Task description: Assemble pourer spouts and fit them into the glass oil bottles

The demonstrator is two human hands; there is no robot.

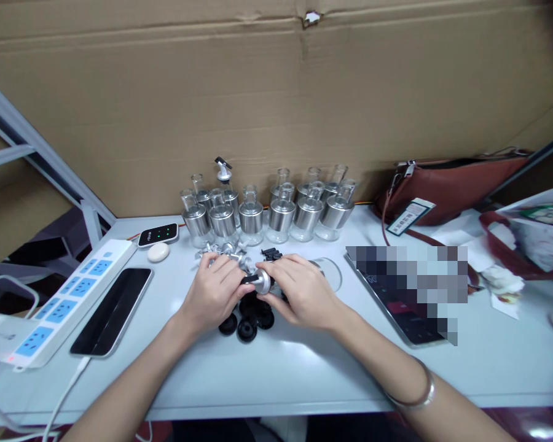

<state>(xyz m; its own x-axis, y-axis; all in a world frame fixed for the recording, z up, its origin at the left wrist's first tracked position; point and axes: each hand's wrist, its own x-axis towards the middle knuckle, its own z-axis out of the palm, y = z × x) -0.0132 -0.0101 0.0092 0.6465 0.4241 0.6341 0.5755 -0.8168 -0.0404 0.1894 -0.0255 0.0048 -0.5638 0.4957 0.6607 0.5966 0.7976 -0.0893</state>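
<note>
Between both hands, above the middle of the table, is a silver pourer top (263,281) with a black lever. My left hand (216,285) pinches its black end, and my right hand (301,288) grips the round silver side. Black round caps (247,329) lie just below the hands. Behind my left hand sits a heap of silver pourer parts (230,249); small black pieces (271,253) lie behind my right hand. Several glass bottles with steel sleeves (282,216) stand farther back. One of them carries a fitted pourer (223,170).
On the left are a white power strip (80,287), a phone (113,313), a small black device (158,235) and a cream round object (158,252). A tablet (396,301), a brown bag (465,184) and crumpled paper (502,285) lie right. Cardboard (276,92) closes the back.
</note>
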